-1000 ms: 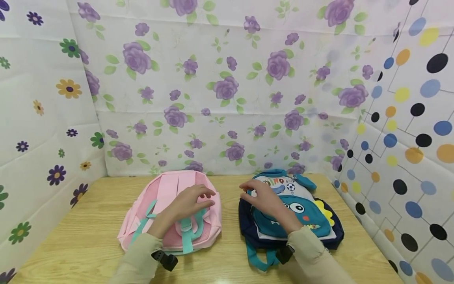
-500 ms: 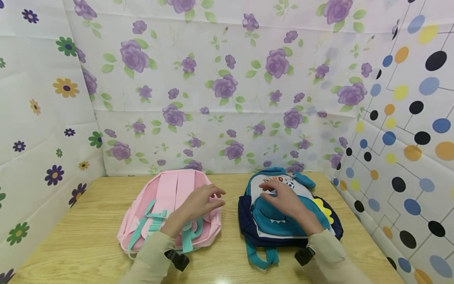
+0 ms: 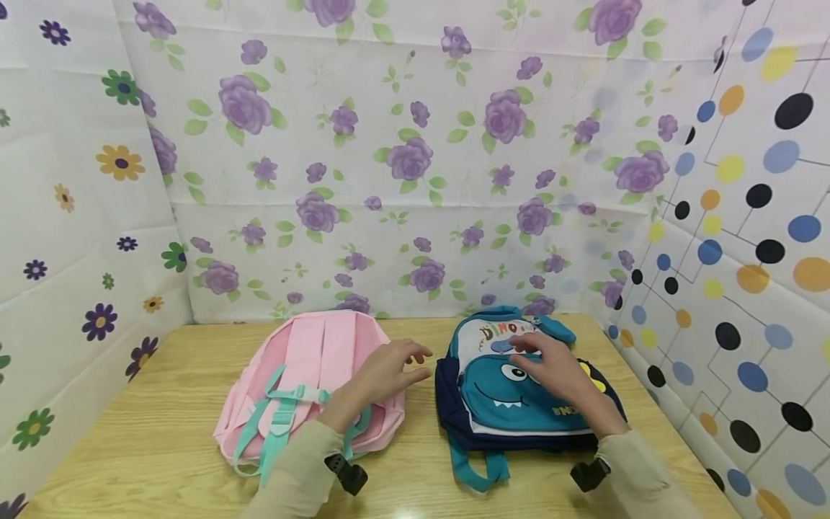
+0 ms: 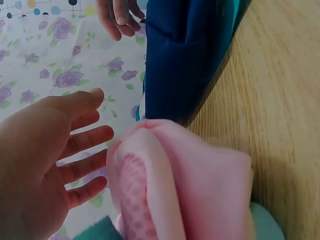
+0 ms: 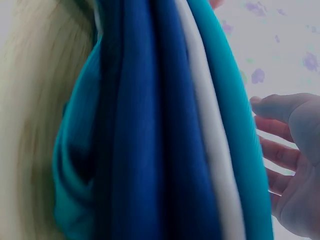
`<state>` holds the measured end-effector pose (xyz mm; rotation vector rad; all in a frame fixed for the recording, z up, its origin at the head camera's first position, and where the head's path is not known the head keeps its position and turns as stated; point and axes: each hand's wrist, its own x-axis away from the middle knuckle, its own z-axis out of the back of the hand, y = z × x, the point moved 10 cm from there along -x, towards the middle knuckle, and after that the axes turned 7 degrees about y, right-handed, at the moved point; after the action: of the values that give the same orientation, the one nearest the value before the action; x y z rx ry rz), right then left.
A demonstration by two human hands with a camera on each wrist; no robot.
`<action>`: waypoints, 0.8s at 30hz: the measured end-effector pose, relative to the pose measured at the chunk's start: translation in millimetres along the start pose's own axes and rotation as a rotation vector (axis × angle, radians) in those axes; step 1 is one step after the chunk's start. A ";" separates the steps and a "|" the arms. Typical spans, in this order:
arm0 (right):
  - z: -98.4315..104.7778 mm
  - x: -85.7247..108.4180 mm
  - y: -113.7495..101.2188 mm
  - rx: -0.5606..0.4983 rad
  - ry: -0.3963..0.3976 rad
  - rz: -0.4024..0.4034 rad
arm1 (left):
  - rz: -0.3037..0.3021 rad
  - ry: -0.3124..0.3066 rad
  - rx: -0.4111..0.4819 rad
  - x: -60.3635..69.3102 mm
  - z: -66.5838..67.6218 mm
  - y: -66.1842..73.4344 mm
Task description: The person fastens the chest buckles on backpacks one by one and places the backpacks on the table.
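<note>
A pink backpack [image 3: 320, 339] with mint-green straps lies on the left of the table, its strap side up. To its right lies a teal and navy backpack [image 3: 483, 404] with a dinosaur face and "DINO" lettering, front side up. My left hand [image 3: 391, 369] hovers over the pink backpack's right edge, fingers loosely bent and holding nothing; the left wrist view shows the left palm [image 4: 30, 165] beside the pink fabric. Above the teal backpack hangs my right hand [image 3: 556, 366], also relaxed, with nothing in it. In the right wrist view the right hand's fingers [image 5: 280, 152] are partly hidden behind the backpack.
The wooden table [image 3: 149, 404] bears both backpacks, with a narrow gap between them. A teal strap loop [image 3: 476, 468] hangs toward the front. Floral cloth [image 3: 402, 216] stands behind, and a dotted cloth [image 3: 746, 303] borders the right side.
Both hands have moved to the right, uncovering more of the pink backpack's straps and the dinosaur face. The two backpacks have stayed in place.
</note>
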<state>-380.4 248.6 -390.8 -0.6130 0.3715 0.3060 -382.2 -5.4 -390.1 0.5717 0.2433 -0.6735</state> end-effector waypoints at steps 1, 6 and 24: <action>1.8 1.6 4.3 -0.003 0.001 -0.012 | 0.004 -0.002 0.001 -0.8 -1.3 1.2; 8.4 9.5 25.3 0.003 -0.012 -0.063 | 0.002 -0.023 -0.012 -5.2 -12.1 7.5; 50.5 36.5 77.2 0.118 0.095 -0.053 | -0.008 -0.056 -0.152 -19.9 -47.2 23.8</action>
<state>-365.2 345.4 -406.6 -0.5220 0.4607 0.2034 -383.4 47.0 -411.1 0.4061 0.2423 -0.6713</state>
